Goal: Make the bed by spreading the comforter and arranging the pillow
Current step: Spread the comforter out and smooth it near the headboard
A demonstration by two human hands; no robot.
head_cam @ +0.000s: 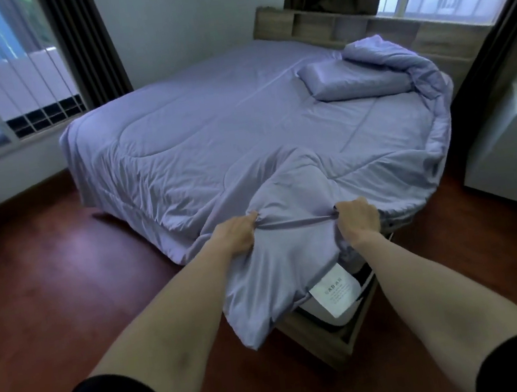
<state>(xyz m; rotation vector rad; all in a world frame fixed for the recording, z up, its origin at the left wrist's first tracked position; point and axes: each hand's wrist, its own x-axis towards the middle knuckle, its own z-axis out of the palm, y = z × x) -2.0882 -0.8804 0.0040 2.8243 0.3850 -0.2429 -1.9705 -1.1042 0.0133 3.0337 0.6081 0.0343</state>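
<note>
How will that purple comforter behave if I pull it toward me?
Probably floppy: the comforter bunches and sags where the left hand and right hand grip it. It likely drags in folds rather than sliding flat; its rolled far edge may trail.

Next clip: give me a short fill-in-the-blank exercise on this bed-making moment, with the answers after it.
1. Both the left hand and the right hand have a grip on the ____.
2. The pillow lies near the wooden ____ end of the bed.
3. A white ____ hangs from the comforter corner below the right hand.
4. The floor beside the bed is reddish-brown ____.

Answers: comforter; headboard; label; wood
</note>
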